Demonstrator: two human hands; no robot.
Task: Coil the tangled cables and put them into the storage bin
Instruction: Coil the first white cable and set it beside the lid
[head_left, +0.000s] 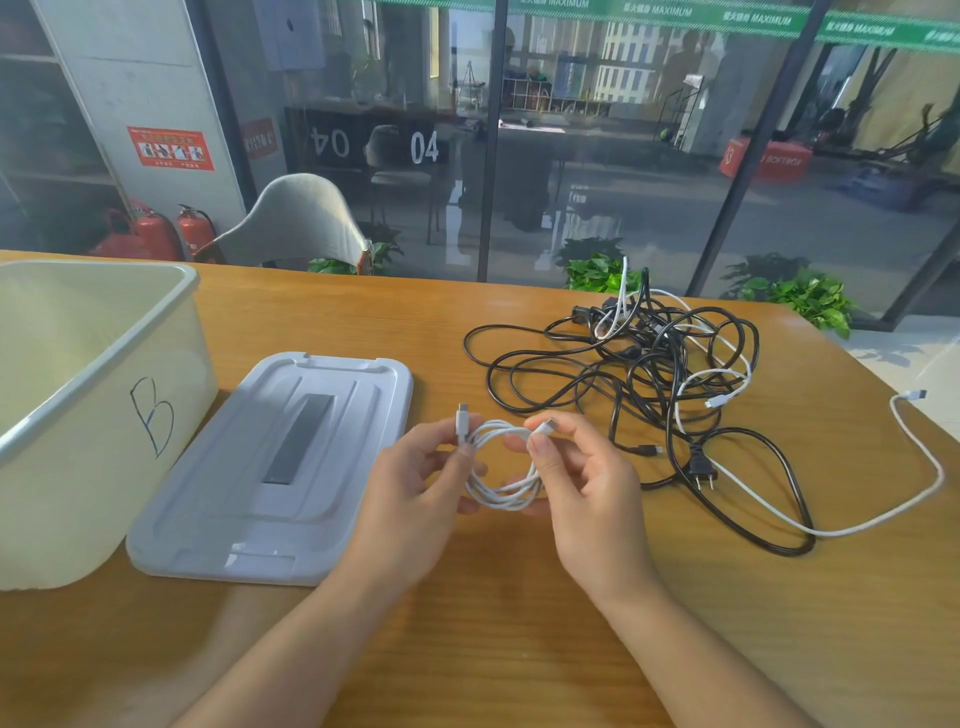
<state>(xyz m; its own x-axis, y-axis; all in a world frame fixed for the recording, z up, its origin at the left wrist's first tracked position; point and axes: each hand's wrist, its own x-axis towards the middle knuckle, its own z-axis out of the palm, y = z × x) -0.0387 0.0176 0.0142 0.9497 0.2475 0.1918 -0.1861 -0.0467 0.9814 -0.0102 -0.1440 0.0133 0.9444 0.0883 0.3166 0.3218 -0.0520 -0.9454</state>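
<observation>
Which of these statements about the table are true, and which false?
1. Both hands hold a coiled white cable. True; the left hand and right hand grip it.
2. The storage bin is marked "A". False; it is marked "B".
3. The lid is on the bin. False; it lies on the table beside it.
4. A tangle of black cables lies right of the hands. True.

One storage bin (78, 415), one lid (275, 467), one coiled white cable (501, 462), two hands, one tangled cable pile (649, 374)
</observation>
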